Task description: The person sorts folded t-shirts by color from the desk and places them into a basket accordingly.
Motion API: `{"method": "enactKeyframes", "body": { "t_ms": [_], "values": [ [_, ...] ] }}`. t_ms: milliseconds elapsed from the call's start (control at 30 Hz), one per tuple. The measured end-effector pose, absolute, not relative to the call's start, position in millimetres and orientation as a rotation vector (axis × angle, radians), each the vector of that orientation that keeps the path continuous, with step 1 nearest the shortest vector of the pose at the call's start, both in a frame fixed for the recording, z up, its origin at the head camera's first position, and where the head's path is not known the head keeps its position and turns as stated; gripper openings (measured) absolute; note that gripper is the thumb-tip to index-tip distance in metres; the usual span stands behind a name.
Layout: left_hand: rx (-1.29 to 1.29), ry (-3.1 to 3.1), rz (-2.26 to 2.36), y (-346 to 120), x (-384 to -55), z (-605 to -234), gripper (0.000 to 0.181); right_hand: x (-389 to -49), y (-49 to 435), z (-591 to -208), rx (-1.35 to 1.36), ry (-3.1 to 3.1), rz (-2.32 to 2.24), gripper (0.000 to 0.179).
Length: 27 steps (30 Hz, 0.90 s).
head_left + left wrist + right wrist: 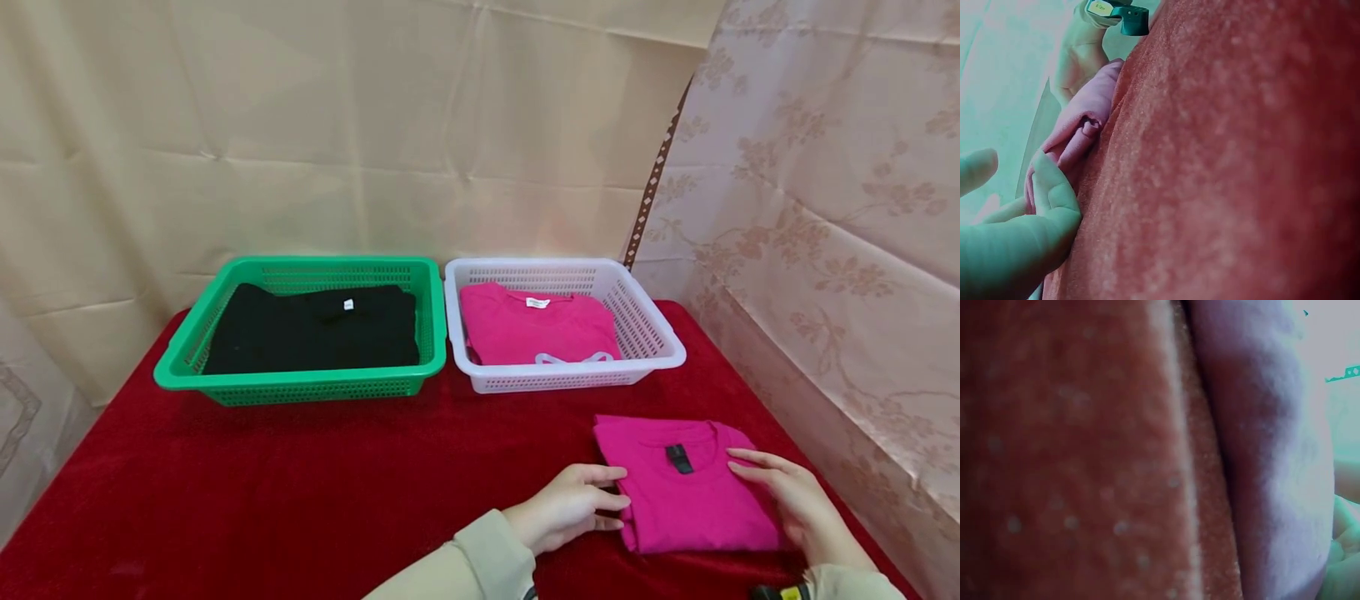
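A folded magenta T-shirt (701, 512) with a dark neck label lies at the table's front right. My left hand (573, 504) touches its left edge, fingers extended. In the left wrist view, that hand's fingertips meet the folded layers of the shirt (1094, 94), while the thumb stays apart. Across the shirt, my right hand (795, 496) rests its fingers on the right side near the collar; its thumb is hidden. The right wrist view shows the shirt's side (1272, 456) close up and blurred.
A green basket (300, 381) at the back left holds black folded clothing (315, 333). Beside it, a white basket (570, 375) contains a pink folded top (536, 329) with a white label. Red cloth (300, 500) covers the table; curtains (337, 125) hang behind and at the right.
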State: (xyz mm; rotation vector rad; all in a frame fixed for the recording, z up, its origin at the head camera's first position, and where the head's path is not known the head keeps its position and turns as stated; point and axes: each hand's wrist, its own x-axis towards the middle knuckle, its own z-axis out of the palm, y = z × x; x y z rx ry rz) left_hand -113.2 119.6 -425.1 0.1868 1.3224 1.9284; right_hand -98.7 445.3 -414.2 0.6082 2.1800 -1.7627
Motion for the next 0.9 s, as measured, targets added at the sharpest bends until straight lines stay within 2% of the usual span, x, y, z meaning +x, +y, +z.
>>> {"method": "enactKeyframes", "body": {
  "t_ms": [433,900],
  "values": [
    [0.356,1.285,1.953,111,-112,-419,0.042,-88,440,-404,0.457,2.235,-2.059,0.035],
    [0.371,1.219,2.000,101,-121,-411,0.042,-88,424,-390,0.374,2.126,-2.155,0.037]
  ]
}}
